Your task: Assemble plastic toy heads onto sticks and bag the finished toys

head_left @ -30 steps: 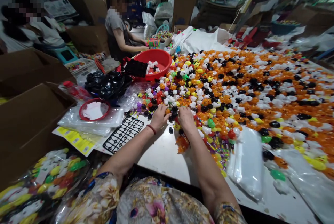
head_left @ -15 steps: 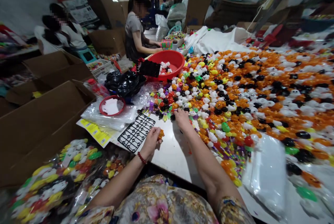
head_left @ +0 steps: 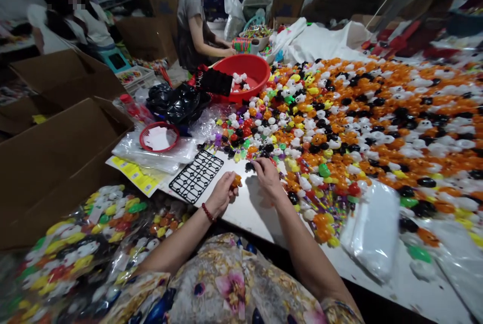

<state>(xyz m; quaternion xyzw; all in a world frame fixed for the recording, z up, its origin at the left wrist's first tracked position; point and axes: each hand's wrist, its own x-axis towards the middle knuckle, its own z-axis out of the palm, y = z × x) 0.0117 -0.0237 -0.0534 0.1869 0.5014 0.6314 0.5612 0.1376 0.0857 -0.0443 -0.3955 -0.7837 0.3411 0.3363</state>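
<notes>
Just eased the right hand [head_left: 268, 179] off the toy pile [head_left: 350, 138], apparently with a black piece [head_left: 249, 166] pinched in the fingers [head_left: 260, 164], while still gripping an orange piece [head_left: 236, 181] in the left hand [head_left: 222, 195], so now one per hand. Working over white tabletop [head_left: 243, 209] beside a black grid [head_left: 196, 176], in a pretty cluttered room with cardboard boxes [head_left: 56, 163] and a co-worker [head_left: 191, 32].

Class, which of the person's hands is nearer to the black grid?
Left. The left hand is close beside the black grid, holding an orange piece; the right hand is farther off, by the colourful heap.
</notes>
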